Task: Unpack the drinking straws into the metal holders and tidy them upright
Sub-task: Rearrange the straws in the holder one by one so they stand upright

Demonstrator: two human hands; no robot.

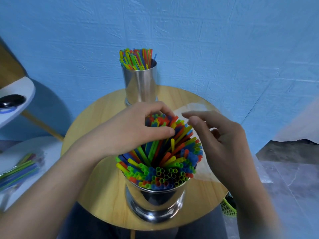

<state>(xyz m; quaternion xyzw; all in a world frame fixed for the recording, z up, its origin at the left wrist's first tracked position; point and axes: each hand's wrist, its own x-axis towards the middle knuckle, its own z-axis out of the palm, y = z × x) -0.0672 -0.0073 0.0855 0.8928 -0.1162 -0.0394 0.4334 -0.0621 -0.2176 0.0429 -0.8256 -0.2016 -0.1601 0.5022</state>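
The straws (160, 157) stood packed in the near holder (155, 200), a shiny metal cup at the front edge of the desk (96, 121). Those nearest me were upright with their open ends up, while the ones behind leaned away and fanned outward. I saw my left hand (124, 133) reaching in from the left over that leaning part; its fingers (155, 107) and thumb were curled round a bunch of red, green and blue tips, clamped on them. My right hand (224, 140) hung just beside the fan on the right, fingers (195, 115) apart and loosely bent, holding nothing — I could not tell whether the thumb touched the nearest yellow straw.

Under that hand a clear wrapper (193, 109) lay flat on the desk. At the back edge stood the far holder (140, 83), with its own bundle (136, 58) upright and leaning slightly left.

The desk was round and wood-grained, set against a blue textured wall (207, 40). To the left, on a white surface (51, 149), lay a sealed packet of straws (19, 168); low on the right a green basket (227, 206) showed past the rim — mostly hidden.
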